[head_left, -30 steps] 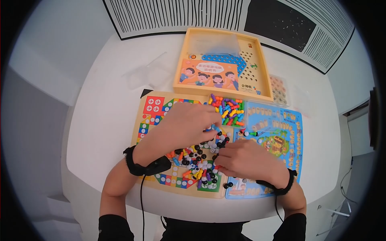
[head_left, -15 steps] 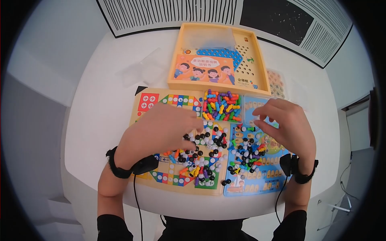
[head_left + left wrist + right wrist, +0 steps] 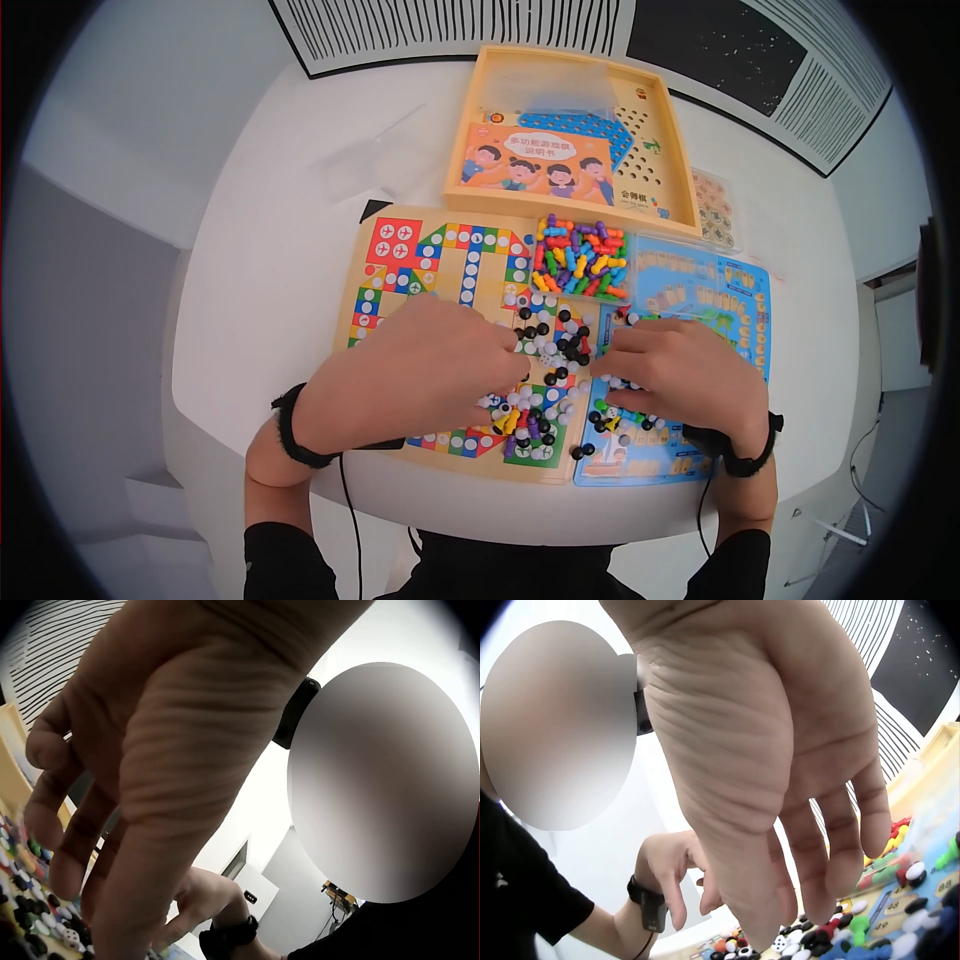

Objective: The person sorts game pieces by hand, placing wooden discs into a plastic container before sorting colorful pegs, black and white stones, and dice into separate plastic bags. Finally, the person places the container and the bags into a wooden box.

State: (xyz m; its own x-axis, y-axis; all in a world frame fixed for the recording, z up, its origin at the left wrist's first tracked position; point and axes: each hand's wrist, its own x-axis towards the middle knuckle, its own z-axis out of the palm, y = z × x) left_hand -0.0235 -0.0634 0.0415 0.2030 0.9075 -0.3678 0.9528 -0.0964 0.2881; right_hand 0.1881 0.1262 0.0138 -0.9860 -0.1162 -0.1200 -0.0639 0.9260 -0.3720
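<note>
Loose pieces [image 3: 570, 345]: lower centre of head frame, scattered across the printed beige board [image 3: 485, 464] and glossy blue board [image 3: 640, 475]. Mostly smooth black and white round-headed bits; yellow and purple pegs [image 3: 512, 420] mixed in at the beige board's lower right, plus a white die [image 3: 545, 360] with dark pips. Many pieces touch, lying at all angles.

Left hand [image 3: 430, 365] over the beige side, fingers loosely bent; thumb tip cut off in its wrist view, so can't tell if it's pinching anything. Right hand [image 3: 690, 375] over the blue side, fingers relaxed and nearly straight, nothing gripped that I can see.

Beyond: clear plastic tray [image 3: 533, 282] of bright pegs, centre; wooden box [image 3: 463, 130] with an orange booklet [image 3: 538, 168], upper centre. All on a smooth white surface [image 3: 260, 250].

Vs 0.5 s ago: right hand has dropped from beside the tray onto the blue-board pile; left has shifted nearer the person.
</note>
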